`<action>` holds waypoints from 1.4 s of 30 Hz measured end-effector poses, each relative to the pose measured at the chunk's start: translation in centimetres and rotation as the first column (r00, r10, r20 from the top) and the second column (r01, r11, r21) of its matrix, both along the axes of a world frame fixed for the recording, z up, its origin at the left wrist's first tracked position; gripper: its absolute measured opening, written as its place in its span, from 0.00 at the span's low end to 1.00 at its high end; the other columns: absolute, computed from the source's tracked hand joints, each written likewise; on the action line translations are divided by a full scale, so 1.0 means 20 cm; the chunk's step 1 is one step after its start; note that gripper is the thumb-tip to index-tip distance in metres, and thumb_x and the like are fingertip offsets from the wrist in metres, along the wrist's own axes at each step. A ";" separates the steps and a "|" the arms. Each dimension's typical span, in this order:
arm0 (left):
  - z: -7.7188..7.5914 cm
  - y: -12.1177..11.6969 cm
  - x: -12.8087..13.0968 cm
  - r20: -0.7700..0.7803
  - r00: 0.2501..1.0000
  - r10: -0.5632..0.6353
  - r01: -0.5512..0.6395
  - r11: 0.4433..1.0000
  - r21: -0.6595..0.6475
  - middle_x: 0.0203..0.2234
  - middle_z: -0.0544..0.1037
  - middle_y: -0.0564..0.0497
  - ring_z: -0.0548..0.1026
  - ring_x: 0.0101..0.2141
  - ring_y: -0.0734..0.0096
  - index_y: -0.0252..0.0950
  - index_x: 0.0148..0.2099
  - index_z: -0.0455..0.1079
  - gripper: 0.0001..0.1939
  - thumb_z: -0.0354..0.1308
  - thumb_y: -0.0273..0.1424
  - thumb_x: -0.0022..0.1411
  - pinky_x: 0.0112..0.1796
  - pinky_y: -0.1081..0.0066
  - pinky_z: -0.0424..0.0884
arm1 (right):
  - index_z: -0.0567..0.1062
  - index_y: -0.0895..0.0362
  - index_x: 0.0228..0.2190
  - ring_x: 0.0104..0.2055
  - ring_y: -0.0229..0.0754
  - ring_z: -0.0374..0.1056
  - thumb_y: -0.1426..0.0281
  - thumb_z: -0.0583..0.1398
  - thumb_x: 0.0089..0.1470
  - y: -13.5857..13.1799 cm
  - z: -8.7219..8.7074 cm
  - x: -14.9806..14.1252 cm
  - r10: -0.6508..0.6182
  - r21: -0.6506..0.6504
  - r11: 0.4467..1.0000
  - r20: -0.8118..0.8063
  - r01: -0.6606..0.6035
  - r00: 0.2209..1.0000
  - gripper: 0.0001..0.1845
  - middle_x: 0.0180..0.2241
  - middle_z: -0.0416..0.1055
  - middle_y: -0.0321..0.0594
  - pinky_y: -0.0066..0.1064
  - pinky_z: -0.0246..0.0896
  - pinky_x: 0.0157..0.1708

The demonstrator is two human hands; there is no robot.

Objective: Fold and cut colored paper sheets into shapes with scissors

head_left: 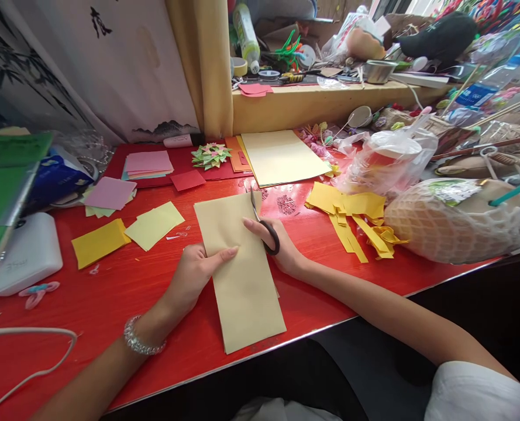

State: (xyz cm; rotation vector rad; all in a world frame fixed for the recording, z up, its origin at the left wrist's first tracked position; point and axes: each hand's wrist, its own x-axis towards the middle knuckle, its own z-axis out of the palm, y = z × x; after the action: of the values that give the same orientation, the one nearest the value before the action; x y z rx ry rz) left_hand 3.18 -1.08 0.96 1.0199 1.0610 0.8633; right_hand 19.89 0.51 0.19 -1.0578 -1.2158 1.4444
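My left hand (198, 269) grips a long strip of layered pale yellow paper (251, 298), thumb on top and the other fingers hidden beneath. The paper slants over the table toward its front edge. At its right edge, my right hand (281, 248) holds scissors (270, 237) with dark handles, blades pointing away from me. The right thumb lies over the paper. Whether the blades are cutting into it I cannot tell. Left of the paper lie a pale yellow-green stack of slips (155, 225) and a deeper yellow stack (100, 242).
Yellow paper offcuts (351, 210) lie to the right, beside a netted coconut-like object (453, 225) with a straw. Large cream sheets (281, 155) and a folded paper star (211, 156) are at the back. A white power bank (27, 254) and a cable (35, 374) are at left.
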 end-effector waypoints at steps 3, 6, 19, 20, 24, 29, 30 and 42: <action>0.00 0.00 0.00 -0.007 1.000 0.013 -0.013 1.000 0.000 0.34 0.80 0.46 0.78 0.33 0.57 0.34 0.40 0.75 0.18 0.65 0.37 0.46 0.33 0.65 0.75 | 0.63 0.56 0.19 0.21 0.34 0.54 0.50 0.60 0.44 0.00 -0.01 0.00 -0.017 0.021 1.000 -0.008 0.017 1.000 0.23 0.17 0.57 0.31 0.27 0.50 0.20; 0.00 0.01 0.01 -0.007 0.999 0.051 -0.051 0.999 0.009 0.35 0.80 0.45 0.78 0.33 0.56 0.33 0.40 0.75 0.20 0.66 0.38 0.45 0.33 0.64 0.75 | 0.62 0.57 0.18 0.19 0.32 0.53 0.51 0.59 0.47 0.02 -0.02 0.01 -0.058 0.071 0.996 -0.003 0.058 0.998 0.23 0.16 0.56 0.31 0.27 0.49 0.19; -0.01 0.20 -0.16 0.073 0.897 0.435 -0.441 0.881 0.173 0.34 0.79 0.47 0.77 0.35 0.65 0.32 0.33 0.74 0.13 0.68 0.30 0.42 0.37 0.72 0.74 | 0.61 0.65 0.53 0.51 0.53 0.57 0.72 0.59 0.45 0.30 -0.09 0.29 -0.346 0.381 0.924 0.822 0.014 0.452 0.32 0.48 0.63 0.56 0.38 0.53 0.48; 0.00 0.20 -0.16 0.075 0.902 0.425 -0.431 0.884 0.183 0.34 0.79 0.47 0.77 0.35 0.65 0.32 0.34 0.74 0.14 0.68 0.30 0.42 0.37 0.72 0.74 | 0.60 0.66 0.54 0.52 0.54 0.56 0.71 0.60 0.45 0.30 -0.09 0.30 -0.304 0.348 0.937 0.857 -0.033 0.416 0.34 0.48 0.63 0.57 0.38 0.53 0.47; 0.02 0.19 -0.17 0.089 0.915 0.394 -0.404 0.886 0.229 0.35 0.79 0.46 0.77 0.35 0.64 0.31 0.37 0.74 0.16 0.67 0.32 0.44 0.37 0.70 0.74 | 0.67 0.59 0.51 0.46 0.52 0.63 0.65 0.61 0.47 0.27 -0.05 0.30 -0.265 0.318 0.936 0.919 -0.152 0.293 0.28 0.42 0.69 0.50 0.39 0.54 0.44; 0.03 0.17 -0.14 0.116 0.943 0.313 -0.331 0.922 0.203 0.34 0.79 0.47 0.76 0.33 0.67 0.32 0.39 0.73 0.18 0.67 0.33 0.44 0.34 0.73 0.72 | 0.77 0.58 0.33 0.46 0.51 0.63 0.66 0.55 0.55 0.20 0.02 0.25 -0.445 0.525 0.845 0.797 -0.105 0.408 0.12 0.39 0.72 0.48 0.45 0.47 0.50; 0.03 0.16 -0.14 0.126 0.939 0.319 -0.338 0.922 0.188 0.34 0.79 0.48 0.75 0.31 0.69 0.33 0.38 0.73 0.18 0.67 0.33 0.43 0.32 0.73 0.71 | 0.76 0.57 0.35 0.47 0.49 0.63 0.64 0.54 0.56 0.18 0.04 0.23 -0.388 0.519 0.851 0.730 -0.086 0.563 0.13 0.41 0.72 0.47 0.43 0.50 0.50; 0.00 0.20 -0.18 0.171 0.849 0.500 -0.529 0.812 0.248 0.22 0.71 0.57 0.54 0.14 0.87 0.33 0.26 0.65 0.13 0.67 0.33 0.42 0.14 0.77 0.49 | 0.73 0.61 0.33 0.27 0.35 0.67 0.64 0.59 0.49 0.09 -0.01 0.07 0.278 0.008 0.959 0.190 -0.285 0.942 0.13 0.29 0.70 0.38 0.28 0.66 0.24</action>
State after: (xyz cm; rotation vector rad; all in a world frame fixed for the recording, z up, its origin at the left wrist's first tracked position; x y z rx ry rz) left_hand -0.35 2.90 1.01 0.9211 1.1706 1.5371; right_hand 21.22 2.36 -0.04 -1.0454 -1.5748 1.5574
